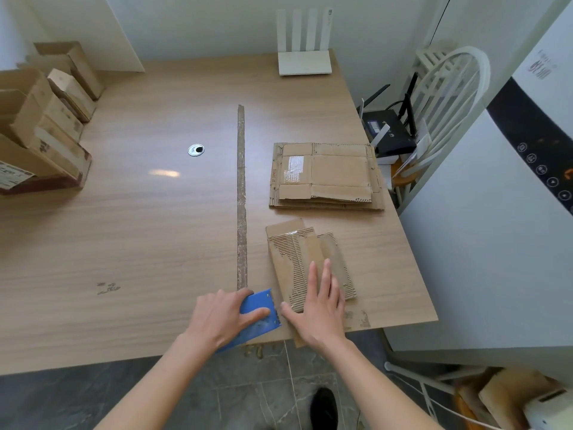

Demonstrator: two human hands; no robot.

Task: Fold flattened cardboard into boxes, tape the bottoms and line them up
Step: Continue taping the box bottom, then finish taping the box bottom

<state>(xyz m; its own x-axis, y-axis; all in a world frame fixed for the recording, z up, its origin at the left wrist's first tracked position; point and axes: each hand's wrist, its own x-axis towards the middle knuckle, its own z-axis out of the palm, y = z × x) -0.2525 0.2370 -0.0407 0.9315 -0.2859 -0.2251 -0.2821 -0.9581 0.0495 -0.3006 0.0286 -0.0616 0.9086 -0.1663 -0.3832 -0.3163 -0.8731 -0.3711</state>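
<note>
Along the left edge of the wooden table [139, 212], a row of assembled cardboard boxes [46, 119] is being kept, standing side by side and reaching back toward the wall. Further right, a round metal grommet [196, 149] is being shown set into the tabletop, and beyond it a long strip of worn tape residue [241, 197] is being seen running from the middle of the table toward the near edge.

At the near edge, a blue tape dispenser [259, 318] is being gripped by the left hand [223, 318], with the fingers curled over its top and the thumb laid along its side. Just beside it, a flattened cardboard piece [297, 259] with torn, exposed corrugation is being pressed down by the right hand [319, 311]; the fingers are being held straight and slightly spread, flat on the cardboard, and the near end of the piece is being left hanging over the table edge.

Behind that piece, a stack of flattened cardboard [325, 176] is being kept near the right edge of the table. At the far edge, a white router [304, 62] with upright antennas is being displayed. To the right of the table, a black router [389, 131] is being supported on a white chair [446, 97], and a large white appliance [496, 228] is being shown beside it.
</note>
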